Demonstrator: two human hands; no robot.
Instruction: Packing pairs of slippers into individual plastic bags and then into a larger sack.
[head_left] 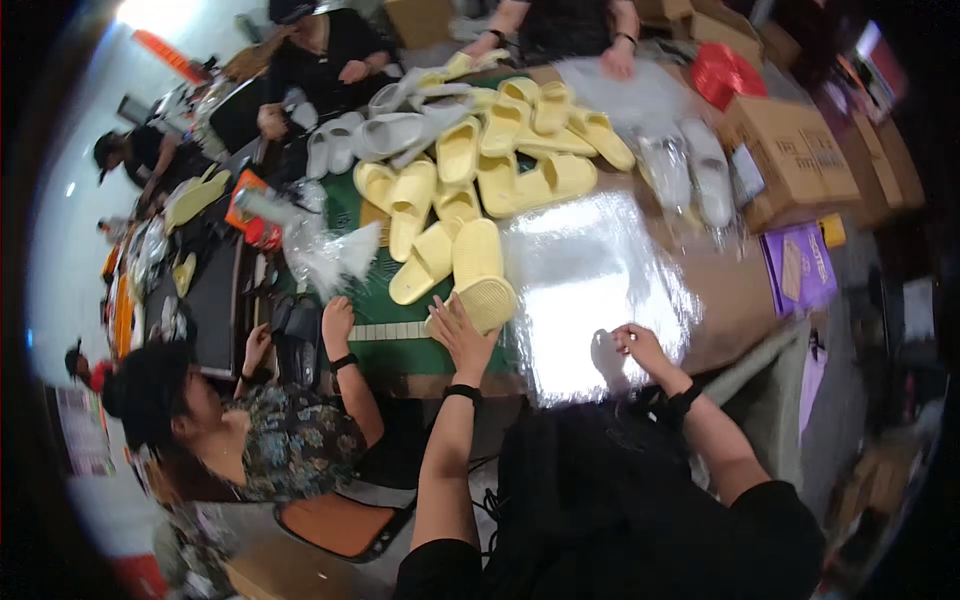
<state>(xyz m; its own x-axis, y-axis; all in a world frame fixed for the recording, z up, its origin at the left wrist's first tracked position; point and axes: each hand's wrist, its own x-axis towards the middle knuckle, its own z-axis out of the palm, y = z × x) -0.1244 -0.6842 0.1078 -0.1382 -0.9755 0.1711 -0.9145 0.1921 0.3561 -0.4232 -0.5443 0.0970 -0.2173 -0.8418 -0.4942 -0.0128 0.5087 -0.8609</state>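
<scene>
Yellow slippers (470,190) heaped on crowded table (720,290), glossy plastic sheet (585,280), cardboard boxes (795,155)

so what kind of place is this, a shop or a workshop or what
Most likely a packing workshop for footwear. A heap of yellow slippers covers the table, clear plastic bags lie spread beside it, cardboard boxes stand along the edge, and several people work around the table.
</scene>
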